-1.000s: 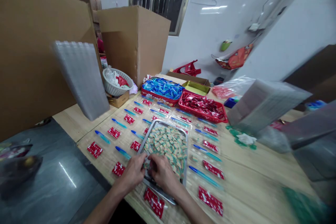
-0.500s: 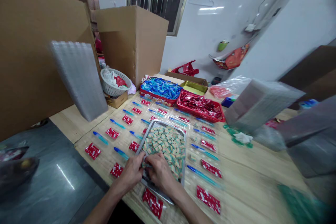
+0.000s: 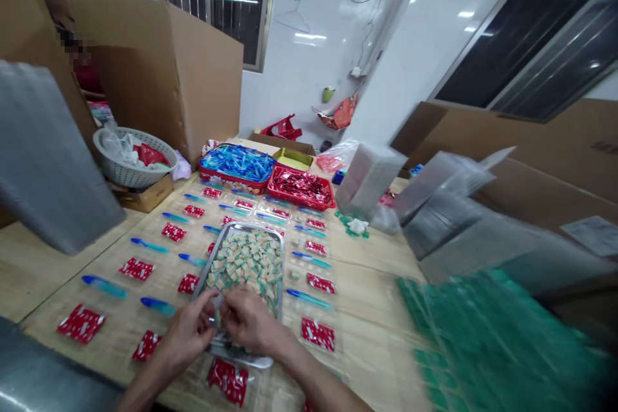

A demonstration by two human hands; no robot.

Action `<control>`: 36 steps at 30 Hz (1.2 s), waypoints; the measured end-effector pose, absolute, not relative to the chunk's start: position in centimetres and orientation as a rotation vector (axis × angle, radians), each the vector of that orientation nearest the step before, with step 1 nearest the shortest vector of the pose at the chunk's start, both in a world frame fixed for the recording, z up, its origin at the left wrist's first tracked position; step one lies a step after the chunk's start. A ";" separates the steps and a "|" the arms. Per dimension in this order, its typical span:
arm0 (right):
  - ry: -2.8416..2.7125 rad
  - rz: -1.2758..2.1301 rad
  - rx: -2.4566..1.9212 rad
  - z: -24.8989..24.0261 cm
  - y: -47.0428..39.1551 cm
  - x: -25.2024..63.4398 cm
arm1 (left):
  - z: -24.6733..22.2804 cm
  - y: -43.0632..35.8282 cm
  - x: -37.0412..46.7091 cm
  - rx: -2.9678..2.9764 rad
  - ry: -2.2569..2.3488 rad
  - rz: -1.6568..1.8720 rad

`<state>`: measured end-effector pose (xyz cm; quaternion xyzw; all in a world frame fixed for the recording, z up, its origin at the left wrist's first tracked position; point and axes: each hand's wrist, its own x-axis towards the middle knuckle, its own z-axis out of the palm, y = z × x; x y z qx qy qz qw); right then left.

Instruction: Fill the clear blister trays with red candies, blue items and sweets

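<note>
A metal tray (image 3: 280, 257) full of small pale-and-green pieces (image 3: 248, 257) lies on the wooden table. Over its near end my left hand (image 3: 190, 328) and my right hand (image 3: 248, 322) meet, fingers pinched around something small that I cannot make out. Around the tray, rows of clear trays hold red dotted packets (image 3: 318, 333) and blue pens (image 3: 309, 299). Behind them stand a tin of blue pens (image 3: 239, 163) and a red basket (image 3: 331, 196) of shiny red packets.
A white basket (image 3: 130, 174) and grey stacked trays (image 3: 53, 161) stand at the left, before cardboard boxes (image 3: 207, 71). Wrapped stacks (image 3: 369, 180) and green sheets (image 3: 492, 335) lie at the right. A person is partly visible behind the boxes.
The view has swung to the right, so the table and tray appear further left and more green sheets show. My hands remain over the tray's near end, slightly further apart.
</note>
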<state>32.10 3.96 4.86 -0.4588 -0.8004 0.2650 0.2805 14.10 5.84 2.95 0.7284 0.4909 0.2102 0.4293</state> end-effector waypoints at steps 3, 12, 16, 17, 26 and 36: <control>-1.788 1.046 -1.296 6.1 4.0 36.4 | 3.2 5.8 14.1 1.809 1.243 0.566; -1.490 1.202 -1.783 3.6 1.2 45.6 | 2.1 5.8 13.6 1.754 1.278 0.605; -1.575 1.133 -1.813 3.2 0.6 44.1 | 1.8 5.9 13.6 1.747 1.287 0.617; -1.626 1.083 -1.839 3.3 0.5 43.8 | 1.7 6.0 13.6 1.746 1.290 0.616; -2.215 0.278 -1.989 2.7 -0.9 41.7 | 1.1 6.1 13.4 1.733 1.300 0.622; -2.276 0.186 -1.989 2.7 -1.2 42.0 | 1.5 5.8 13.6 1.722 1.312 0.614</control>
